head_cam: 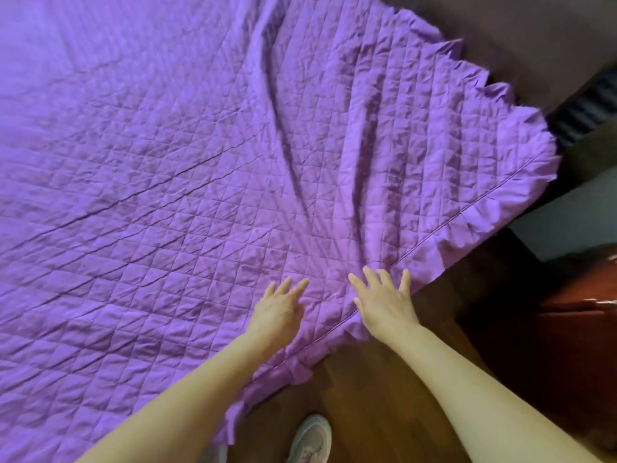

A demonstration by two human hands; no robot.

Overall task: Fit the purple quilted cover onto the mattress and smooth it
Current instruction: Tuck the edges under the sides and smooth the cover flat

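The purple quilted cover (167, 178) is already spread over the bed and fills the view from 7 o'clock round to 2 o'clock. The mattress itself is hidden beneath it. Both hands are at about 6 o'clock, near the closest edge. The left hand (277, 312) lies palm down on the quilting, fingers straight and slightly apart, holding nothing. The right hand (384, 302), just beside it toward 5 o'clock, is also flat with fingers fanned wide over the piped seam (467, 212), gripping nothing. Whether the palms press firmly or only skim the cloth cannot be told. By the look of it, laying the cover out is mostly done and the smoothing is under way. Long raised folds (287, 128) run from the hands toward 12 o'clock, and finer creases cross the cloth toward 9 o'clock, so those are left to flatten. The ruffled trim (500, 202) lies splayed at 2 to 3 o'clock, and it probably needs pulling down over the corner. A wooden floor (367, 396) and a shoe (312, 439) show at 6 o'clock.
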